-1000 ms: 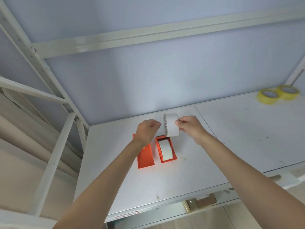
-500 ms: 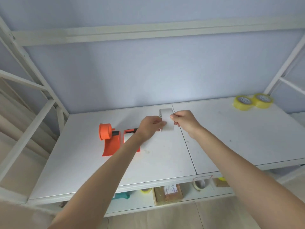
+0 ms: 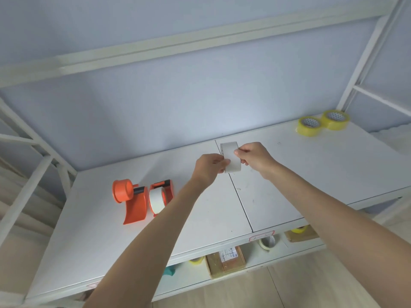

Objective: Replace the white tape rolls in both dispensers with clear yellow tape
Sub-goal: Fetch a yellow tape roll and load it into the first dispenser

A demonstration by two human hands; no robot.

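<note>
Well to the left of both hands, an empty orange plastic tape dispenser (image 3: pixel 131 200) stands on the white worktop (image 3: pixel 222 207); just beside it a second orange dispenser (image 3: pixel 161 197) holds a white tape roll (image 3: pixel 156 200). The left hand (image 3: pixel 210 166) and right hand (image 3: pixel 253 155) pinch a removed white paper tape roll (image 3: pixel 231 157) between them above the worktop. It looks light and stiff, best gripped by its rims. Far right of the hands lie two clear yellow tape rolls (image 3: pixel 322 126).

box label (image 3: pixel 229 252) print, seemingly unreadable
</note>
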